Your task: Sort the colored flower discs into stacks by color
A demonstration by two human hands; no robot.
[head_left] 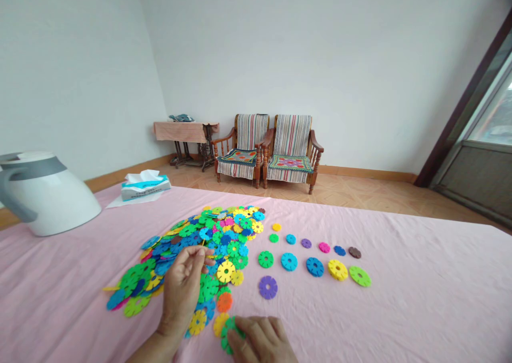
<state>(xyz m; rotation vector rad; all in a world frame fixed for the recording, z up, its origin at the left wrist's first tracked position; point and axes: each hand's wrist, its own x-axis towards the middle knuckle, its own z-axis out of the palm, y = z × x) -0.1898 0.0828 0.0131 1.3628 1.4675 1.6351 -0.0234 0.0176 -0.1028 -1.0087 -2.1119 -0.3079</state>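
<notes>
A heap of colourful notched plastic discs (184, 240) lies on the pink cloth. Over the heap, my left hand (182, 285) is closed in a pinch, with a thin yellow disc (203, 242) seen edge-on at its fingertips. My right hand (262, 340) is low in the view, its fingers bent and closed on the edge of a green disc (227, 335). Beside that disc lie a yellow disc (220, 323) and an orange disc (224, 302). Right of the heap, small discs (306, 243) form a row, with larger discs (314, 267) in front and a purple disc (268, 287) nearest me.
A white and grey jug (60, 198) stands at the left of the table, with a tissue box (145, 188) behind it. Beyond the table's far edge are two wooden armchairs (290, 144) and a cloth-covered stand (180, 131). A door (484, 166) is at right.
</notes>
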